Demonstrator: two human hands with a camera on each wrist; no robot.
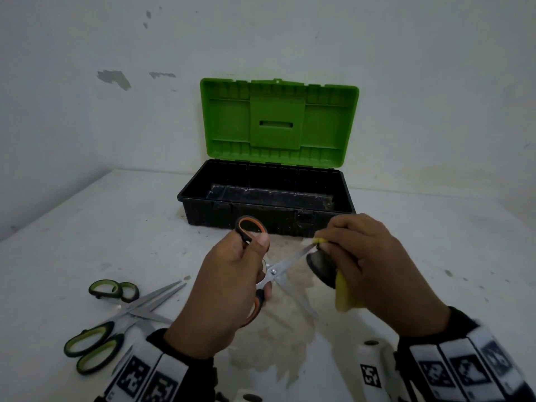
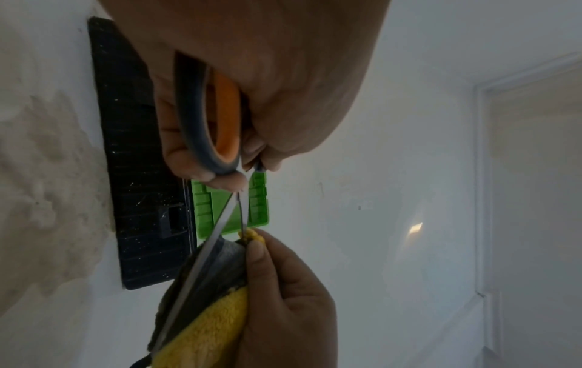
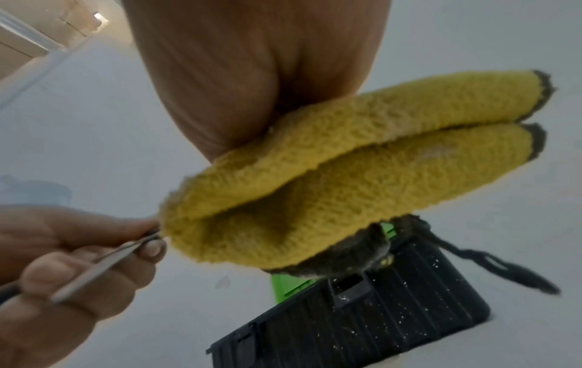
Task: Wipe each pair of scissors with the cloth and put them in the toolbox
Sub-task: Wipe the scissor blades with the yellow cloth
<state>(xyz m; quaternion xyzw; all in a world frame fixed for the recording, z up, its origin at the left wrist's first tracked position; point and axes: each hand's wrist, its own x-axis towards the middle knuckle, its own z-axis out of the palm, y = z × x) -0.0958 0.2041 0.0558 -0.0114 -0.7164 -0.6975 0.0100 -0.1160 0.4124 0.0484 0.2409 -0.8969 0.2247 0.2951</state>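
Left hand [image 1: 223, 285] grips one orange scissors [image 1: 272, 272]; right hand [image 1: 374, 265] pinches one cloth [image 1: 345, 294]; two green scissors [image 1: 116, 317] lie beside.

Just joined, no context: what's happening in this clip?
A person's left hand holds orange-handled scissors with the blades open, while the right hand pinches a folded yellow cloth over one blade. Two green-handled scissors lie on the white table. The black toolbox with its green lid stands open and empty.

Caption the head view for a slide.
Left hand holds open orange-handled scissors while right hand wipes one blade with yellow cloth, before the open toolbox.
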